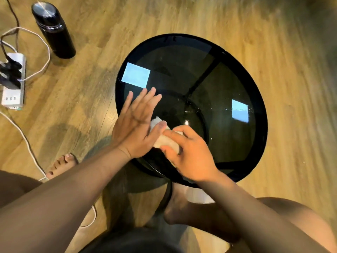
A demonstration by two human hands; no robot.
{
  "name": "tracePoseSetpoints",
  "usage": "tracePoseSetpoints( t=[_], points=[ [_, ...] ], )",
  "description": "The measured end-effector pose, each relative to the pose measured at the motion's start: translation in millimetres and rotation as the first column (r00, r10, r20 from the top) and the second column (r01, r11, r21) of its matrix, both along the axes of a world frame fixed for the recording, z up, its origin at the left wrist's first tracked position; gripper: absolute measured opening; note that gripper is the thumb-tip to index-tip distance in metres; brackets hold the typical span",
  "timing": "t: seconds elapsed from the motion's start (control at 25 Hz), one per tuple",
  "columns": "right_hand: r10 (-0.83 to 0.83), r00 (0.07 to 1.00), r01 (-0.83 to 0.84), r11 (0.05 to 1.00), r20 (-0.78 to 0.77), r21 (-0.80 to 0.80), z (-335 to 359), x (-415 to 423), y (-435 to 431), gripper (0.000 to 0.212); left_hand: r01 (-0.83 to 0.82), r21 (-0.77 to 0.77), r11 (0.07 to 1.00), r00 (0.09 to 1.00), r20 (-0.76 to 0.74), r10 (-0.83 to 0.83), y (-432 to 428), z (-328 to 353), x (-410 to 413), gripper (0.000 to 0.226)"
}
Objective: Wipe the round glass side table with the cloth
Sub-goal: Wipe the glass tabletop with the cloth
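The round glass side table (237,79) stood on the wooden floor directly in front of the person, who bent over it from its near side, so that both arms could reach across the top without stretching. The cloth (168,141), a small pale wad, lay on the near-left part of the glass, close to the table's rim.

The right hand (189,154) was curled over the cloth from the table's near edge, fingers bent down around it, seemingly gathering it into a pad firm enough to press and push. The left hand (138,123) lay spread and flat, fingers fanned out toward the table's left rim, its thumb touching the cloth's left side; I judged it was steadying or tucking the wad rather than gripping it.

Droplets or smears glinted on the right part of the tabletop, well apart from the cloth, so most of the wiping looked yet to be done.

Off to the table's far left, a black flask (52,30) stood upright on the floor, and farther left lay a power strip (13,83) with trailing cables, all clear of the table, presumably kept out of the way.
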State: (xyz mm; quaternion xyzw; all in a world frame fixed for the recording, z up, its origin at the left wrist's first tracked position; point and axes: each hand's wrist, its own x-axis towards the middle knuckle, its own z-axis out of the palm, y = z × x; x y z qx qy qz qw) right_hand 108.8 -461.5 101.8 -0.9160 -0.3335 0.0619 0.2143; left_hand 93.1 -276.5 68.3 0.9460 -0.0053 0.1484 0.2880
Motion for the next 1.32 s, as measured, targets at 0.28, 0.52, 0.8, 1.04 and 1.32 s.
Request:
tracePoseSetpoints(
  t=[0.28, 0.52, 0.8, 1.04, 1.32],
  points=[
    [-0.775, 0.626, 0.77, 0.594, 0.093, -0.232, 19.5, 123.6, -150.8, 0.049, -0.011, 0.047, 0.999, 1.0, -0.013, 0.012, 2.0, 1.3, 0.8, 0.065],
    [-0.417, 0.897, 0.428, 0.903, 0.149, -0.046, 5.0, 3.1, 32.5, 0.031, 0.002, -0.015, 1.0, 1.0, 0.013, -0.002, 0.9, 3.2, -0.1, 0.066],
    [-0.436, 0.874, 0.472, 0.868, 0.217, -0.157, 9.0, 83.9, -95.8, 0.036, -0.232, -0.103, 0.967, 0.971, -0.075, 0.225, 18.1, 2.6, 14.4, 0.063],
    [-0.85, 0.516, 0.853, 0.498, 0.106, -0.159, 21.0, 118.7, -112.4, 0.05, -0.197, -0.116, 0.974, 0.979, -0.082, 0.188, 17.6, 1.4, 15.5, 0.065],
    [-0.272, 0.961, 0.27, 0.962, 0.042, 0.045, 0.9, -6.8, 85.6, 0.03, -0.15, -0.185, 0.971, 0.989, -0.04, 0.145, 19.2, -1.7, 13.5, 0.065]
  ],
)
